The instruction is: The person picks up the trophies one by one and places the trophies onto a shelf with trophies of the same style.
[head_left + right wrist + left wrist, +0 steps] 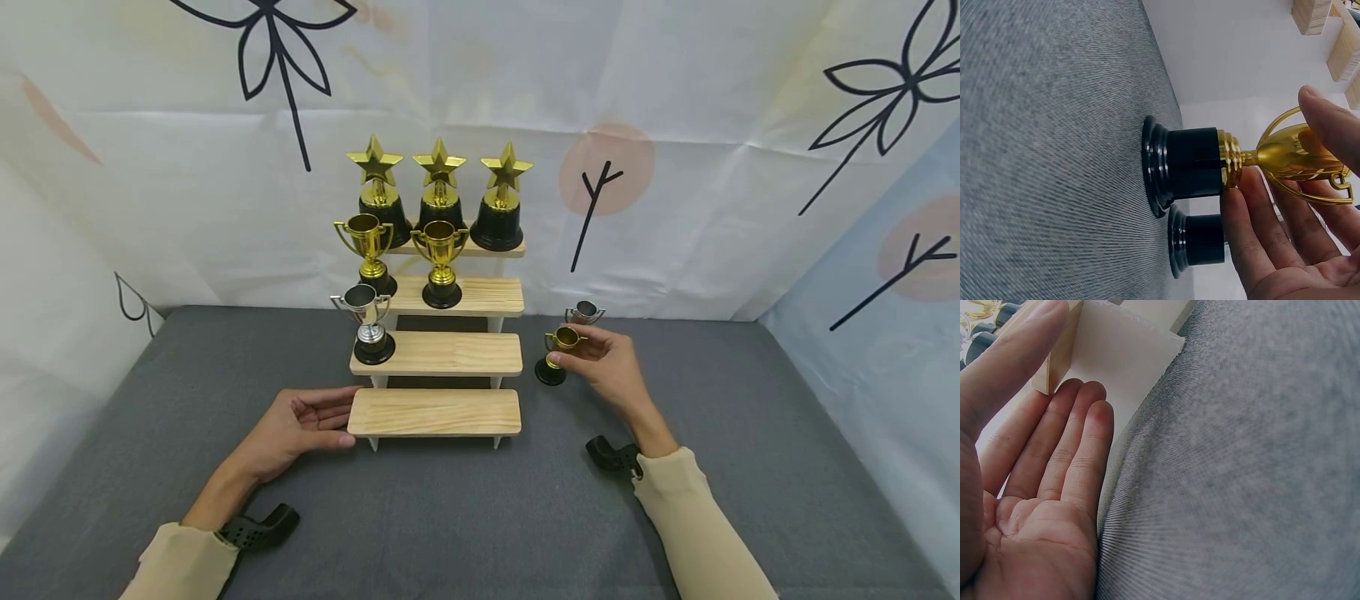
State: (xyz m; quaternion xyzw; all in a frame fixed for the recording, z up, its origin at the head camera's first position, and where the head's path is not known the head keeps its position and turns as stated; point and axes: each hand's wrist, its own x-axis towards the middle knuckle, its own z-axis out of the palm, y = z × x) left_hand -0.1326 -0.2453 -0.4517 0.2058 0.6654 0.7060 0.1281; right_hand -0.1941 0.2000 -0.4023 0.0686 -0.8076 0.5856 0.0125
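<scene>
My right hand (611,362) holds a small gold trophy cup (564,338) right of the stepped wooden display rack (435,412). The right wrist view shows the thumb at the gold bowl and the fingers behind the stem; the black base is close to the table. A silver trophy cup (585,312) stands just behind, partly hidden by that hand; its black base (1205,240) shows beside the gold one. At the rack's left end is my left hand (303,425), fingers extended, fingertips (1099,414) right at the lowest step's end.
Gold star trophies (504,196) line the rack's top step. Below them stand two gold cups (441,254) on the left and middle of the second step. Another silver cup (369,321) sits at the third step's left end. A patterned cloth (697,208) hangs behind the grey table (450,525).
</scene>
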